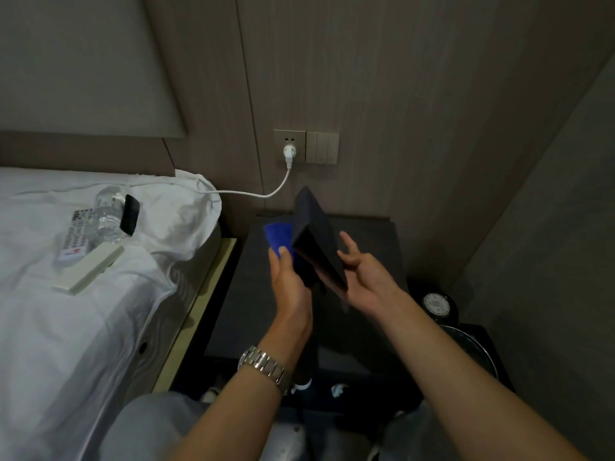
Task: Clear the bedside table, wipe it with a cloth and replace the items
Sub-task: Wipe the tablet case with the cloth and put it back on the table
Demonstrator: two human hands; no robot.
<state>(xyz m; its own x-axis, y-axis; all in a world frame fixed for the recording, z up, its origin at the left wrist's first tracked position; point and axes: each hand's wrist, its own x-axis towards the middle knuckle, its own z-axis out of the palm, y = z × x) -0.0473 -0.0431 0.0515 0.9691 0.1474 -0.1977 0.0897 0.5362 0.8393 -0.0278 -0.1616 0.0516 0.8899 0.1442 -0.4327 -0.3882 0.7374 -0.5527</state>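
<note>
The dark bedside table [366, 247] stands between the bed and the wall, its top bare. Above it my left hand [289, 281] is shut on a blue cloth [278, 236], thumb pressed on its lower edge. A dark, stiff-looking folded piece [316, 237] rises tent-like beside the blue part, and a dark flap hangs under it; I cannot tell whether it belongs to the same cloth. My right hand [362, 271] lies against that piece's lower right edge with its fingers spread. On the bed lie a grey remote control [76, 239], a clear water bottle [106, 216], a black device [129, 214] and a long white remote [88, 272].
A white cable [266, 194] runs from the wall socket [289, 146] across the pillow [186, 214]. Light switches [322, 147] sit beside the socket. Low at the right stand a round dark object with a white lid [436, 305] and a dark bin [472, 347]. The wall closes in on the right.
</note>
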